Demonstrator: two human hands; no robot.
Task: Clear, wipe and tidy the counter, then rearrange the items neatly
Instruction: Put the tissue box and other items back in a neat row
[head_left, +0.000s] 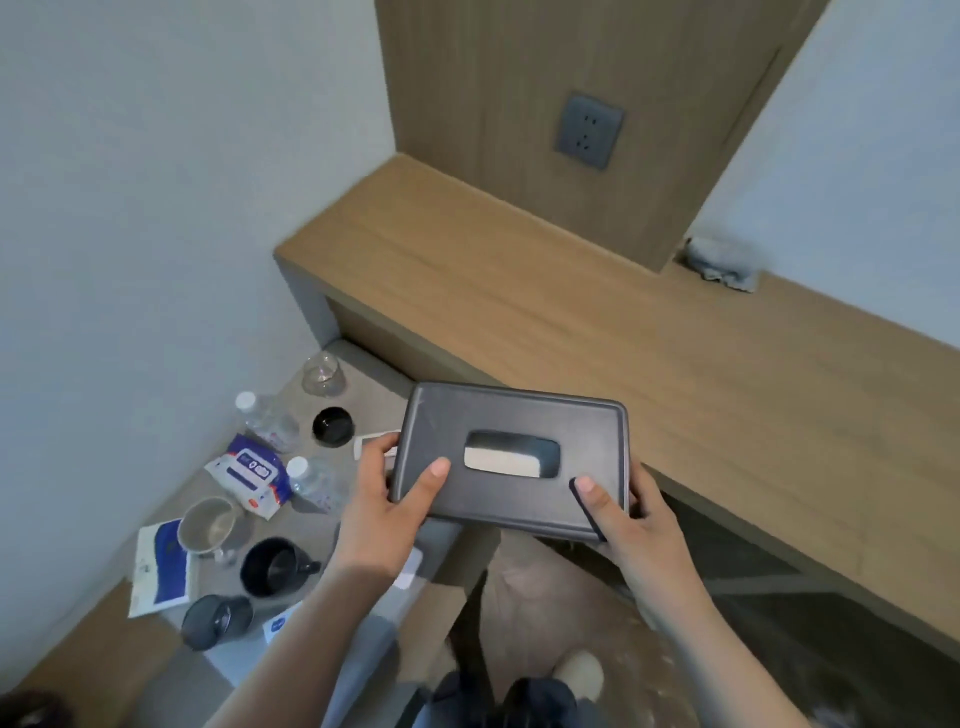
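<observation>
Wooden table (571, 312) just beyond left hand (379, 514) and right hand (639, 525), cloth (722, 262) far past right hand. Both hands clamp tissue box (509, 415) by short ends, midair, short of table. Risk: shallow thumb grip slips, box drops onto bottles (270, 421), cups (275, 566) beside left hand.
</observation>
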